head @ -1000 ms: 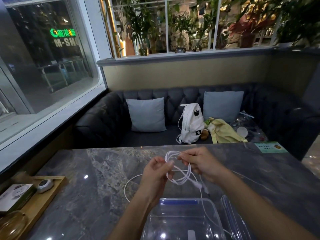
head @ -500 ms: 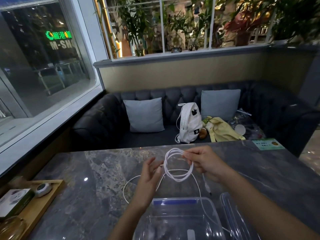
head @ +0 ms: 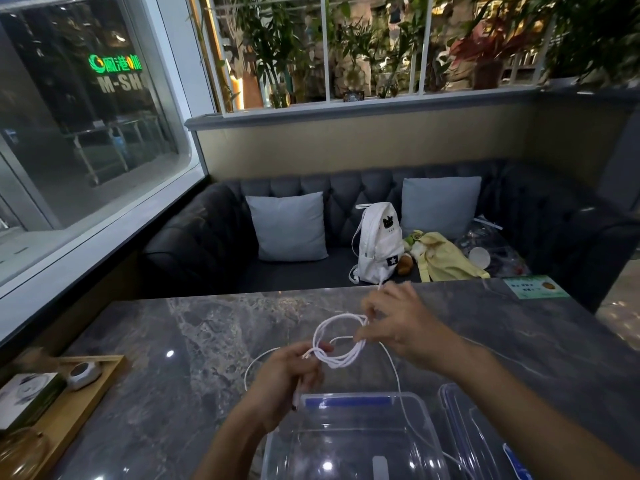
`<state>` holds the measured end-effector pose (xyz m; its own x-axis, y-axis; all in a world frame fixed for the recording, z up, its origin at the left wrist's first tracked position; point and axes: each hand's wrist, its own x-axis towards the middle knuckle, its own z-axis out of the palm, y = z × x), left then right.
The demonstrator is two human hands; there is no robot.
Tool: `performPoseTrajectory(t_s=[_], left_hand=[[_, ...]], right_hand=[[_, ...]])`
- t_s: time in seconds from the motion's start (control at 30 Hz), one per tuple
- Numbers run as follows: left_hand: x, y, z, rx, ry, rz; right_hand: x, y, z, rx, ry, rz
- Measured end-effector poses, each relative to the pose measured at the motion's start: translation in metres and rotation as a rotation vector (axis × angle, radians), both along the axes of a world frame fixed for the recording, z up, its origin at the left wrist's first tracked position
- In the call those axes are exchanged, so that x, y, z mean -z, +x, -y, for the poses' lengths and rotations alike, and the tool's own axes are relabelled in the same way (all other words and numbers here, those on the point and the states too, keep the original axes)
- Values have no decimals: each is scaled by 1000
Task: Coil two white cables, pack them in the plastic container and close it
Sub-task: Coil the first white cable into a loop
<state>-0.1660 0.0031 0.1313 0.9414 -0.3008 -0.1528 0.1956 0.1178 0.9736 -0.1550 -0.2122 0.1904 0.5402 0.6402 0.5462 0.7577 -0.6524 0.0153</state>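
The coiled white cable (head: 341, 344) was held in the grip of both the left hand (head: 287, 374) and the right hand (head: 398, 320), above the tabletop (head: 173, 341).

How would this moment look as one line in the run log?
stage: coiling | left hand: pinching white cable loops | right hand: holding coil top | plastic container: open, no coil inside | lid: beside it

The scene is dim. Small bright glare spots lie on the table (head: 519, 341) and on the container (head: 349, 441). A green sign (head: 115, 63) glows in the dark window. Edges bend from the wide lens; the right hand (head: 398, 323) is slightly blurred.
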Motion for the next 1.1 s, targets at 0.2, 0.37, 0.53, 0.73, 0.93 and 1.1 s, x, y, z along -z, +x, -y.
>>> performPoseTrajectory(t_s=[0.2, 0.37, 0.53, 0.73, 0.93, 1.1], left_hand=[[-4, -2, -4, -60, -2, 29], [-3, -1, 2, -181, 108, 92], [1, -1, 11, -254, 155, 271], [5, -5, 17, -248, 488, 488], [12, 6, 12, -395, 715, 472], [20, 3, 13, -391, 775, 541]], right_hand=[[23, 2, -2, 15, -27, 125], [36, 1, -11, 130, 167, -134], [51, -1, -40, 325, 428, -387], [44, 20, -54, 539, 618, -564], [46, 23, -46, 203, 742, -895], [41, 19, -47, 5, 741, -1157]])
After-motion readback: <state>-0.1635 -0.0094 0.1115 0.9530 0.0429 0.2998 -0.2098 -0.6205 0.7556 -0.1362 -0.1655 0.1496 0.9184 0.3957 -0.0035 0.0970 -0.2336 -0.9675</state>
